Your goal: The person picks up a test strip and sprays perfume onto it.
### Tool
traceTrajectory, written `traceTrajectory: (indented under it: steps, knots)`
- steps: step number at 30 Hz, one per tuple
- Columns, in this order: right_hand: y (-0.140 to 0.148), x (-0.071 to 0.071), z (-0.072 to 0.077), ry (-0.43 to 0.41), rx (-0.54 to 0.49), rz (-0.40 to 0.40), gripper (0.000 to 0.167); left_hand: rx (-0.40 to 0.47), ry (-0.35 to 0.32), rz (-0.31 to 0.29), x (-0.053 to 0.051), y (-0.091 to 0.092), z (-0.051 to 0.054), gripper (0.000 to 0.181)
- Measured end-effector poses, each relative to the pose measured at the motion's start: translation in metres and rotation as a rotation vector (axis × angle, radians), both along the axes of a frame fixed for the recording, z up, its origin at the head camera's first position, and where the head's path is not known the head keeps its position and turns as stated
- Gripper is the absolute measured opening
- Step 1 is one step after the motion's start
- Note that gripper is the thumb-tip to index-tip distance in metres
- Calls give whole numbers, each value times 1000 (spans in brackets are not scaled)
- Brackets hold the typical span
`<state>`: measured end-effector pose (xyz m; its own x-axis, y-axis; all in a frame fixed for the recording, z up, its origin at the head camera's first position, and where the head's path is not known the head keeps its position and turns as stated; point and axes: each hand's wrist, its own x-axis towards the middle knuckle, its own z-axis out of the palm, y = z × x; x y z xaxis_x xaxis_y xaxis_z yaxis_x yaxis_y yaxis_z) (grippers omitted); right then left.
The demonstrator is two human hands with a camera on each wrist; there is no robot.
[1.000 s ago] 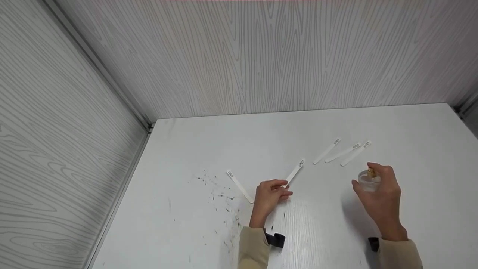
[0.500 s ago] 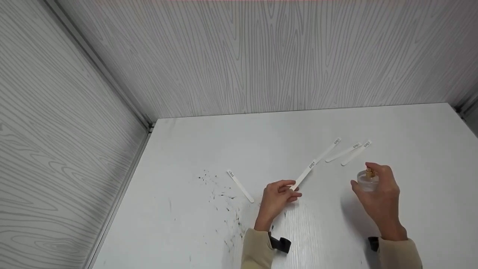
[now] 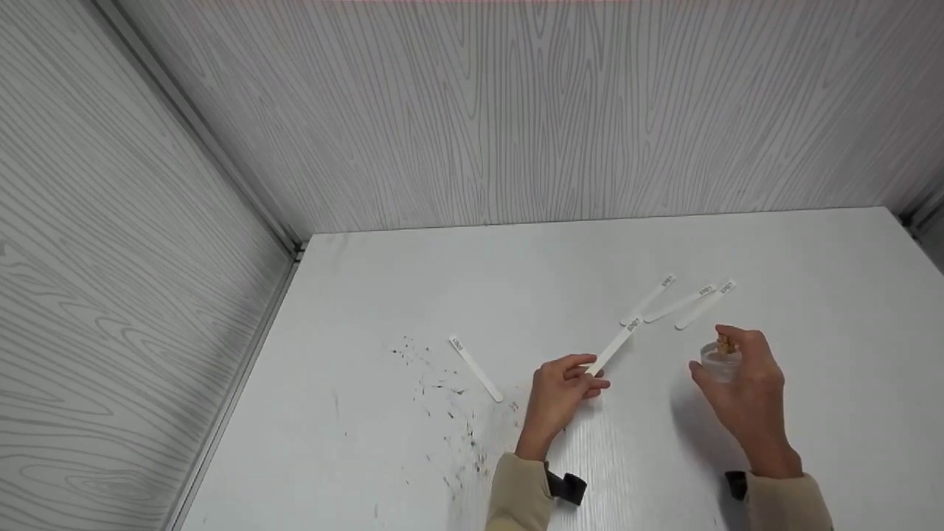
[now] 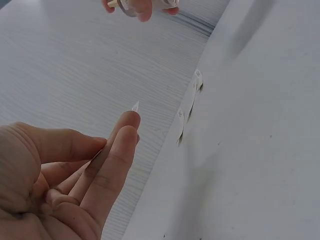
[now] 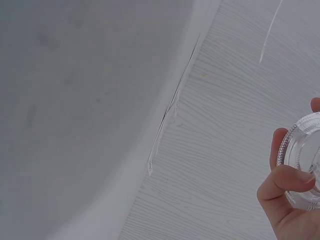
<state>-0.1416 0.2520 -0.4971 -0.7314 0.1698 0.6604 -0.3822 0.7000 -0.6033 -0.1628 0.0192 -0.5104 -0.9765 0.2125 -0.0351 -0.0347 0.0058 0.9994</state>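
Note:
My left hand (image 3: pixel 560 394) pinches a white perfume test strip (image 3: pixel 613 348) near its lower end, its printed end slanting up and right. From the left wrist view the thumb and fingers hide most of it, and just its tip (image 4: pixel 135 107) shows. Raised over the table on the right, my right hand (image 3: pixel 748 391) grips a clear glass perfume bottle (image 3: pixel 714 364). Its index finger lies on the gold sprayer (image 3: pixel 726 344). The right wrist view catches the bottle's round ribbed base (image 5: pixel 295 150). A gap separates strip and bottle.
Several more test strips lie on the white table (image 3: pixel 369 295): a lone strip (image 3: pixel 476 369) left of my left hand, and a strip (image 3: pixel 649 299) in a loose group beyond my hands. Dark specks mark the table at left. Wood-grain panels (image 3: pixel 472 110) stand behind and left.
My left hand has moved right with the strip, toward the bottle; the strip's printed end now overlaps a lying strip in the head view. The right hand has shifted very slightly left.

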Motion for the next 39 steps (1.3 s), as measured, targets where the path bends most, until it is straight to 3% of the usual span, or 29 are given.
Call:
traceTrajectory:
  steps: [11, 21, 30, 39]
  knots:
    - [2, 0, -2, 11, 25, 29, 57, -37, 12, 2, 4, 10, 5, 29]
    - [3, 0, -5, 21, 55, 57, 55, -172, 172, 4, 14, 15, 15, 28]
    - [2, 0, -5, -12, 55, 47, 55, -229, 223, 0, 18, 19, 18, 28]
    - [2, -1, -5, 33, 75, 57, 55, -216, 272, -13, 17, 18, 16, 28]
